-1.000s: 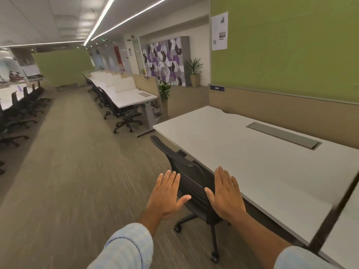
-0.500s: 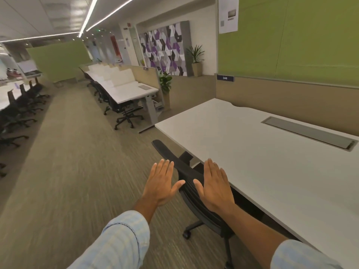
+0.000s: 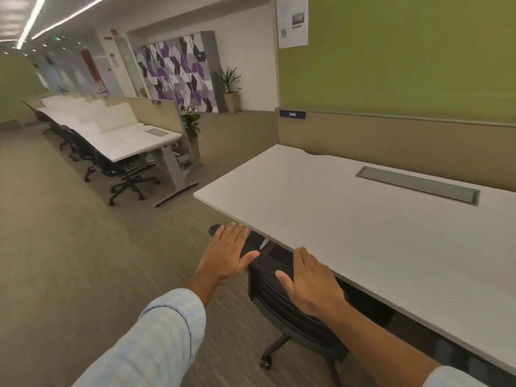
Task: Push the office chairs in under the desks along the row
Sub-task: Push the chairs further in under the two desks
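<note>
A: What is seen nearest, against the white desk [image 3: 363, 219]?

B: Two hands are held flat, fingers spread, clamped on nothing. The left hand [image 3: 226, 254] is laid over the top edge of the black office chair [image 3: 282, 297], just outside the desk's front edge. The right hand [image 3: 311, 283] is set against the chair's backrest, its fingertips just beside the desk's front edge. The hands are kept apart, with the backrest shown between them. Firm contact cannot be confirmed for either palm.

A: Where is the chair placed relative to the desk?

B: The backrest is found right at the desk's front edge, tilted along it; the seat is hidden beneath the top. The wheeled base [image 3: 268, 358] is seen on the carpet [image 3: 69, 261], partly outside the edge.

A: How much room is left around the desk?

B: To the left of the desk, a broad stretch of bare carpet is shown. Beyond the desk's far corner, an open gap is left before the next desk [image 3: 131, 143]. On the desk itself a grey cable hatch [image 3: 418, 185] is set near the back edge, against the tan partition [image 3: 391, 143].

A: And farther off?

B: More dark chairs [image 3: 122, 174] are drawn up along the next desk's front edge, with their bases out on the carpet. A potted plant [image 3: 191, 124] is stood behind that desk's end.
</note>
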`<control>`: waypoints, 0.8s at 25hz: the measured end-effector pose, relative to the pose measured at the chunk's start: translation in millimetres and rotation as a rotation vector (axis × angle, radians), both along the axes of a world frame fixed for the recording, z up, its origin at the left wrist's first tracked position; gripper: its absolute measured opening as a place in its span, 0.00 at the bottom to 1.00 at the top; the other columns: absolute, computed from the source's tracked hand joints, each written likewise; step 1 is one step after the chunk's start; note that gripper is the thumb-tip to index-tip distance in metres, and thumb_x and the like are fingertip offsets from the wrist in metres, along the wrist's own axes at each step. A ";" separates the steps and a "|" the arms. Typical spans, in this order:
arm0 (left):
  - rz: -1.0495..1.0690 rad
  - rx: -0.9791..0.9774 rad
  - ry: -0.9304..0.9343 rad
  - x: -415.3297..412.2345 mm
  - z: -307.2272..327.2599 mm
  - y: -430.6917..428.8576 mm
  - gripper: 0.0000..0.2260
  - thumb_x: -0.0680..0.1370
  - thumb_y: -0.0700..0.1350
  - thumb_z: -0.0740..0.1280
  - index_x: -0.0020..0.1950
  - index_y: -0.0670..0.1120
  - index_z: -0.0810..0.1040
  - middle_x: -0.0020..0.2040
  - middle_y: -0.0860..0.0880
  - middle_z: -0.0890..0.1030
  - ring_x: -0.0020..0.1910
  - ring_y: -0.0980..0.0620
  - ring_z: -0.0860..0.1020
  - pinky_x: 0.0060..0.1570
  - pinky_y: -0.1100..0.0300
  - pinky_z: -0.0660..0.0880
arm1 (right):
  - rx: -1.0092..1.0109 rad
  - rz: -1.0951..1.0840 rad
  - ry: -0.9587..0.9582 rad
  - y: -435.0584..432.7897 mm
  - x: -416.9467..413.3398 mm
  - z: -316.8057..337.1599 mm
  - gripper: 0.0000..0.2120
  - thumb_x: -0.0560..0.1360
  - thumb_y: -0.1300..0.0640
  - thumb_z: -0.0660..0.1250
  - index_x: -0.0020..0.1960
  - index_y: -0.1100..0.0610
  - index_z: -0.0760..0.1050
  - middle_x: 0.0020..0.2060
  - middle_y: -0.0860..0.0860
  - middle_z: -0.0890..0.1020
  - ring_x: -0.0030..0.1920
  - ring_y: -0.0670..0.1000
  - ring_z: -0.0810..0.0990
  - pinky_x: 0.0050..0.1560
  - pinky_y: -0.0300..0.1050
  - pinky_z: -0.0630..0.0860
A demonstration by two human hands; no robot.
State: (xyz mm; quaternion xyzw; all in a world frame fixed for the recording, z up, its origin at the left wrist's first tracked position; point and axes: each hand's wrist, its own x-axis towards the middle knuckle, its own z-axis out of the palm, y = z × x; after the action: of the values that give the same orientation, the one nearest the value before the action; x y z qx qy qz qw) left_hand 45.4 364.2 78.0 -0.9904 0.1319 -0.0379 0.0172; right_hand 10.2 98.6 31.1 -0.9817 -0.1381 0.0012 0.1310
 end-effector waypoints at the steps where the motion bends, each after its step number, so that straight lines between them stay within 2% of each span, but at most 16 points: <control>1: -0.021 -0.010 0.017 11.3 -3.9 10.6 0.44 0.81 0.72 0.39 0.88 0.43 0.52 0.88 0.42 0.55 0.88 0.45 0.48 0.86 0.45 0.45 | -0.015 -0.024 0.033 1.4 -0.3 -2.0 0.52 0.79 0.20 0.34 0.88 0.58 0.46 0.89 0.57 0.50 0.87 0.59 0.54 0.83 0.60 0.60; 2: -0.041 -0.031 0.038 22.2 -7.6 19.2 0.44 0.81 0.72 0.40 0.88 0.43 0.53 0.88 0.42 0.56 0.88 0.45 0.50 0.86 0.46 0.45 | -0.025 -0.059 0.071 0.7 -0.4 -3.0 0.56 0.76 0.18 0.33 0.88 0.58 0.47 0.88 0.57 0.52 0.87 0.59 0.56 0.82 0.61 0.64; 4: -0.080 -0.105 0.045 38.1 -16.5 30.9 0.45 0.82 0.73 0.39 0.87 0.42 0.58 0.87 0.42 0.60 0.87 0.44 0.54 0.86 0.46 0.49 | -0.052 -0.170 0.107 -1.3 -3.9 -5.7 0.61 0.72 0.14 0.32 0.86 0.57 0.56 0.85 0.56 0.63 0.80 0.59 0.69 0.73 0.61 0.76; 6: -0.159 -0.174 0.000 49.5 -25.2 34.5 0.48 0.82 0.74 0.37 0.83 0.40 0.67 0.82 0.40 0.70 0.84 0.40 0.64 0.84 0.42 0.58 | -0.083 -0.272 0.086 -0.9 -4.7 -8.4 0.61 0.71 0.13 0.32 0.84 0.56 0.62 0.81 0.55 0.70 0.74 0.59 0.77 0.67 0.59 0.81; 9: -0.251 -0.201 -0.062 63.2 -32.1 31.2 0.43 0.85 0.69 0.40 0.78 0.38 0.75 0.77 0.37 0.76 0.78 0.35 0.72 0.78 0.38 0.69 | -0.106 -0.344 0.102 -1.8 -4.0 -8.2 0.61 0.71 0.13 0.34 0.85 0.56 0.62 0.83 0.54 0.68 0.76 0.60 0.76 0.69 0.61 0.79; 14: -0.277 -0.183 -0.060 86.5 -37.6 28.0 0.33 0.86 0.62 0.50 0.75 0.39 0.78 0.73 0.39 0.80 0.76 0.34 0.75 0.74 0.37 0.73 | -0.107 -0.412 0.042 -2.2 5.7 -7.5 0.58 0.73 0.14 0.36 0.81 0.55 0.67 0.79 0.53 0.74 0.70 0.59 0.80 0.64 0.60 0.80; 16: -0.305 -0.149 -0.008 99.8 -36.2 28.6 0.35 0.85 0.62 0.47 0.76 0.40 0.78 0.72 0.40 0.82 0.75 0.36 0.76 0.74 0.39 0.72 | -0.122 -0.429 0.027 0.0 9.3 -6.6 0.57 0.73 0.14 0.36 0.78 0.54 0.71 0.75 0.52 0.78 0.68 0.58 0.81 0.63 0.59 0.81; 19: -0.393 -0.080 0.065 125.2 -30.1 26.5 0.40 0.82 0.65 0.42 0.79 0.42 0.74 0.76 0.43 0.79 0.78 0.40 0.72 0.76 0.43 0.69 | -0.130 -0.451 0.003 1.3 18.5 -2.2 0.54 0.73 0.14 0.34 0.71 0.53 0.74 0.67 0.51 0.81 0.61 0.56 0.83 0.58 0.56 0.82; 20: -0.413 -0.077 0.079 133.6 -28.8 23.7 0.40 0.82 0.66 0.41 0.80 0.43 0.73 0.77 0.44 0.78 0.79 0.41 0.71 0.77 0.44 0.69 | -0.127 -0.459 0.003 0.7 21.5 0.1 0.54 0.73 0.14 0.34 0.71 0.53 0.73 0.67 0.51 0.81 0.61 0.56 0.82 0.59 0.56 0.82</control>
State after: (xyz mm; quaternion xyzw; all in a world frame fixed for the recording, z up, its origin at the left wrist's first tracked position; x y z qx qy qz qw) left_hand 179.0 387.9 49.2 -0.9429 0.3313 -0.0067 -0.0341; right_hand 31.7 99.3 31.2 -0.9937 0.0891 -0.0185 0.0661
